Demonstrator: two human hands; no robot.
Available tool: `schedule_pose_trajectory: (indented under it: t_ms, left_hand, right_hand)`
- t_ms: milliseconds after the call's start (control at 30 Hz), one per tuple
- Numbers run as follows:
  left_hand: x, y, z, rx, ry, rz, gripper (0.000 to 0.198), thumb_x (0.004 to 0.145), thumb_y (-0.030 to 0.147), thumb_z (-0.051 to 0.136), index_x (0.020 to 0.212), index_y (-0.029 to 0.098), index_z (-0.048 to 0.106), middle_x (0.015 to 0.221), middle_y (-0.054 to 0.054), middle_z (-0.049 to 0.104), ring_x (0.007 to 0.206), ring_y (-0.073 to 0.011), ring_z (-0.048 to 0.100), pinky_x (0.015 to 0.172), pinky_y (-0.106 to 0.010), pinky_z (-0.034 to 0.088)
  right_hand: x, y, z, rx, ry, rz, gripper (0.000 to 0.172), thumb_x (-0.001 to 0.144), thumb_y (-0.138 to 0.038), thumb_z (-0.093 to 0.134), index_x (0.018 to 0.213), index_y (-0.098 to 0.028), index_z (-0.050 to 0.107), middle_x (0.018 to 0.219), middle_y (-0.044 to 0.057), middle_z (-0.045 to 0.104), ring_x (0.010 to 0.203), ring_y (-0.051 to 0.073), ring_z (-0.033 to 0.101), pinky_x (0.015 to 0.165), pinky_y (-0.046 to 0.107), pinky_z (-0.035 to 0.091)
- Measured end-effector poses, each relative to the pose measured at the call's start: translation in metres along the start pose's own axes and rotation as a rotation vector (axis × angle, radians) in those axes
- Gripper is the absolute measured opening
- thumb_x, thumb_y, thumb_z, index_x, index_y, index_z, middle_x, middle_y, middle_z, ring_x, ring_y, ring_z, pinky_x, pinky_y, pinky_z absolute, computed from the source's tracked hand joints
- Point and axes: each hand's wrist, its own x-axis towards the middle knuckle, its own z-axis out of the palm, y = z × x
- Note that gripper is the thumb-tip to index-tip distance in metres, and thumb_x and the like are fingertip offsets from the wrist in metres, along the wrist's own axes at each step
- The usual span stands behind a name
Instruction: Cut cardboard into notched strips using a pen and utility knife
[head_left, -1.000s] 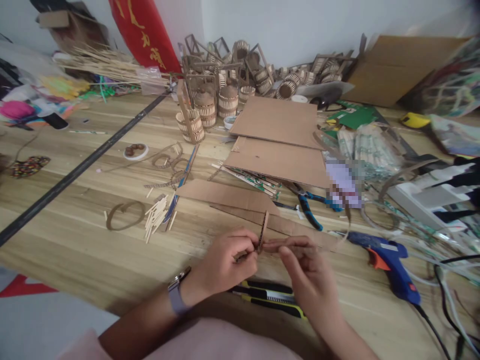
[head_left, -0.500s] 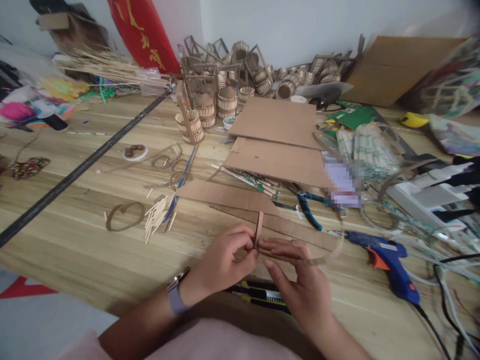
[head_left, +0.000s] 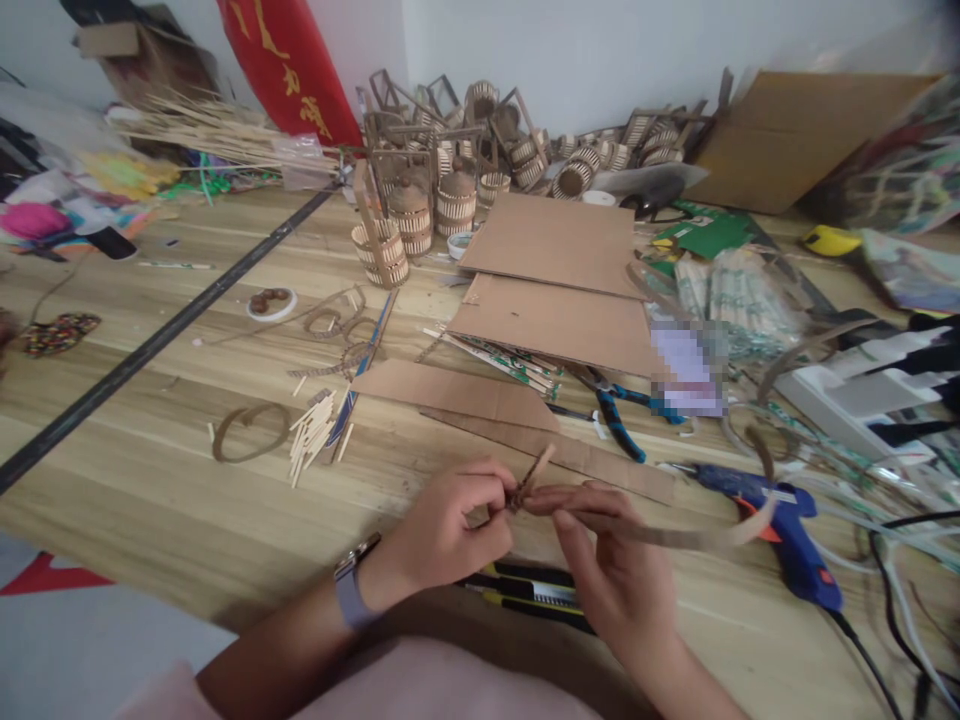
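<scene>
My left hand (head_left: 457, 520), with a watch on its wrist, pinches the end of a thin brown cardboard strip (head_left: 694, 538). A short length (head_left: 541, 462) sticks up and away from its fingertips. From the other side my right hand (head_left: 619, 560) presses the strip between thumb and fingers, and the long tail curves off to the right towards the glue gun (head_left: 784, 520). Whether the upright length and the tail are one piece is hidden by the fingers. Below both hands, near the table edge, lie yellow and black utility knives (head_left: 536, 592).
Cut cardboard strips (head_left: 457, 393) and cardboard sheets (head_left: 555, 310) lie ahead. Blue-handled pliers (head_left: 619, 425) are beside them. Short wooden sticks (head_left: 310, 437) and a strip loop (head_left: 251, 432) rest at left. Small stick baskets (head_left: 379, 250) crowd the back; a power strip (head_left: 844, 400) and cords fill the right.
The upright length has tilted to the right. My right hand has shifted slightly right and down, and the strip's tail has swung outward over the glue gun.
</scene>
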Motion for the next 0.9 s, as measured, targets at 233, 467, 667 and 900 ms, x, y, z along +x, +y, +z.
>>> schedule_pose_trajectory:
  t_ms: [233,467,667,900]
  left_hand:
    - [0.0019,-0.0015,-0.0013,-0.009,-0.023,-0.047,0.014,0.081,0.017,0.056,0.069,0.018,0.050,0.082,-0.001,0.061,0.081,-0.0140,0.058,0.075,-0.024,0.043]
    - [0.0020,-0.0016,-0.0002,0.017,-0.010,-0.062,0.019,0.087,0.021,0.056,0.069,0.019,0.050,0.078,0.000,0.056,0.076,-0.0136,0.054,0.071,-0.025,0.040]
    - [0.0007,-0.0013,0.0026,0.040,0.000,-0.020,0.020,0.086,0.014,0.050,0.068,0.019,0.043,0.078,0.000,0.053,0.076,-0.0132,0.052,0.070,-0.023,0.040]
    - [0.0000,-0.0012,0.0015,0.045,-0.038,-0.031,0.019,0.082,0.012,0.051,0.066,0.020,0.042,0.078,-0.001,0.054,0.075,-0.0136,0.053,0.069,-0.023,0.039]
  right_hand:
    - [0.0012,-0.0009,-0.0004,0.010,0.058,0.008,0.012,0.093,-0.017,0.059,0.096,-0.028,0.060,0.084,0.000,0.075,0.079,0.018,0.072,0.069,0.030,0.056]
    - [0.0039,-0.0052,0.0014,-0.081,0.028,-0.116,0.011,0.094,-0.018,0.057,0.096,-0.028,0.056,0.088,0.002,0.077,0.082,0.020,0.073,0.068,0.035,0.056]
    - [0.0038,0.0016,0.0007,-0.231,-0.052,-0.289,0.017,0.092,-0.013,0.061,0.102,-0.027,0.057,0.098,0.002,0.078,0.089,0.020,0.075,0.077,0.037,0.050]
    - [0.0029,0.0006,-0.0028,-0.175,-0.031,-0.184,0.013,0.092,-0.015,0.058,0.097,-0.027,0.057,0.091,0.000,0.079,0.083,0.018,0.075,0.077,0.036,0.051]
